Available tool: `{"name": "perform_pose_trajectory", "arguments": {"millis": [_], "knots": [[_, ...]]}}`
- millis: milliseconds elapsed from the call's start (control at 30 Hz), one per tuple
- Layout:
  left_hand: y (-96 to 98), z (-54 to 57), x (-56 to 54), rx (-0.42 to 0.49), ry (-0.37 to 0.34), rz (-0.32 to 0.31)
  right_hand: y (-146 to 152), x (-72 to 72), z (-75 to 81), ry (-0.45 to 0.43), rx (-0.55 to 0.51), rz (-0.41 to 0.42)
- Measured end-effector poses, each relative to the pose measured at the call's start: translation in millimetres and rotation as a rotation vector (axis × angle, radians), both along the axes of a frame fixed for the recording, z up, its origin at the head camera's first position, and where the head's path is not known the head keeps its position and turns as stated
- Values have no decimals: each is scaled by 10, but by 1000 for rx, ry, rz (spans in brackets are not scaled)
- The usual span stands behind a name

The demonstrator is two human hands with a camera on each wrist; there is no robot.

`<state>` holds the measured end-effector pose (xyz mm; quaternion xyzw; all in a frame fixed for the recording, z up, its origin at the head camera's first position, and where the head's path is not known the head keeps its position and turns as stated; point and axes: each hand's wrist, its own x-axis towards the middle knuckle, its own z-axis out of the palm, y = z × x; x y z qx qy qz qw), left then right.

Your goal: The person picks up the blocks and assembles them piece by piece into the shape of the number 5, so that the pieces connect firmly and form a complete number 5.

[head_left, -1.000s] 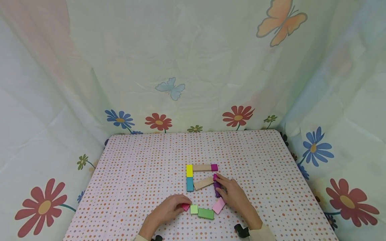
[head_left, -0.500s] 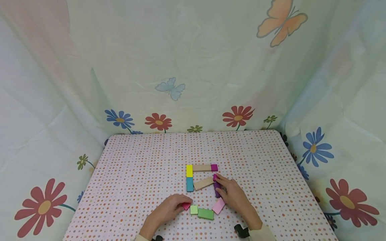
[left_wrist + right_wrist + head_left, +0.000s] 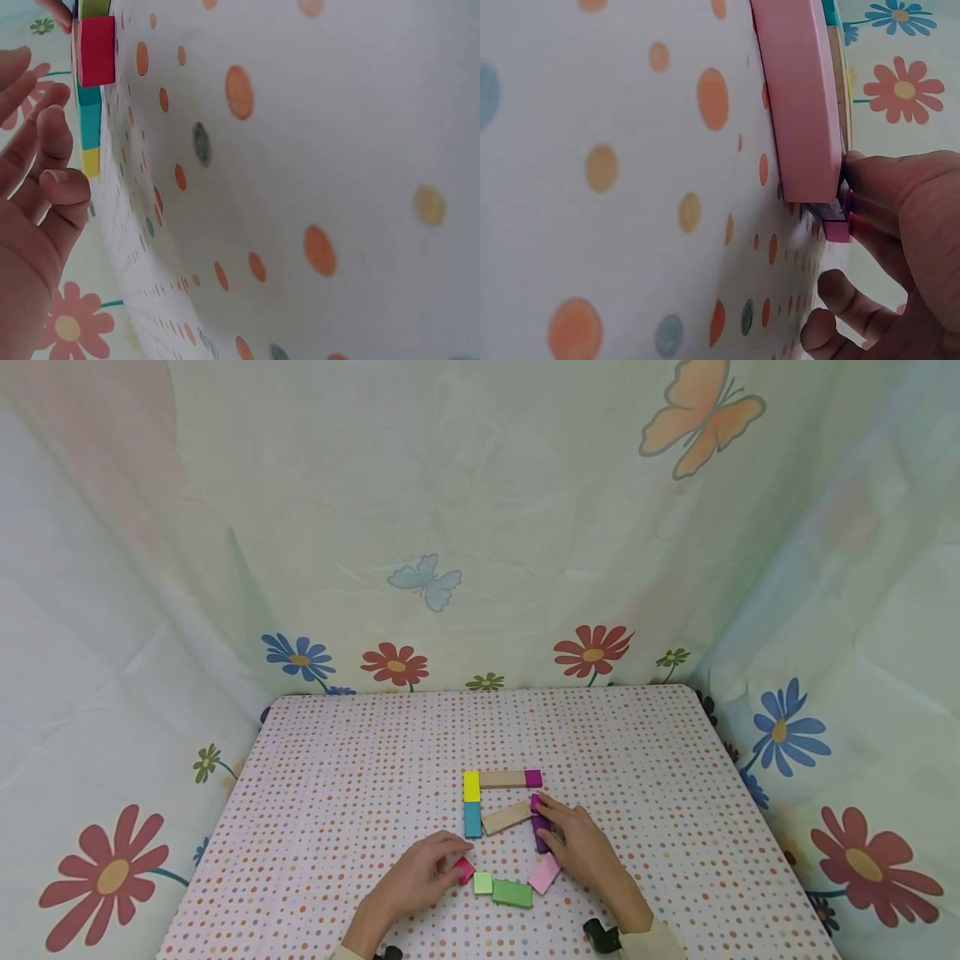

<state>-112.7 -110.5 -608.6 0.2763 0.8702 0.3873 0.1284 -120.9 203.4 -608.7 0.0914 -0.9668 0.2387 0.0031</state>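
Note:
In the head view, my left hand (image 3: pixel 420 874) hovers beside a pinkish-red block (image 3: pixel 465 869), its fingers loosely bent. The left wrist view shows this red block (image 3: pixel 97 52) apart from those fingers. My right hand (image 3: pixel 585 842) rests its fingertips on a small magenta block (image 3: pixel 536 802) and its thumb by a dark purple block (image 3: pixel 541 833). These two blocks lie end to end. A pink block (image 3: pixel 544 873) sits just nearer than the purple one; seen from the right wrist, this pink block (image 3: pixel 799 105) partly hides the purple one.
A light green block (image 3: pixel 483 883) and a green block (image 3: pixel 512 894) lie between the hands. Farther back are yellow (image 3: pixel 471 786) and teal (image 3: pixel 472 819) blocks, two plain wooden blocks (image 3: pixel 502 779) and another magenta block (image 3: pixel 533 778). All lie on the dotted tabletop (image 3: pixel 360 760).
My left hand's fingers have lifted and spread away from the pinkish-red block, which now shows more fully and is slightly turned. The right hand stays in place.

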Motion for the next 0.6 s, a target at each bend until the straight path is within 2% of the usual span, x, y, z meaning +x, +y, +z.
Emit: {"name": "perform_pose_trajectory", "arguments": {"millis": [233,433,600], "knots": [[41,47,-21,25,39,38,-1,-18,-6,102,139,1],[100,134,-39,54,95,48,8,-38,-4,200,180,19],[99,180,-48,28,113,81,8,-31,-19,256,208,33]]}}
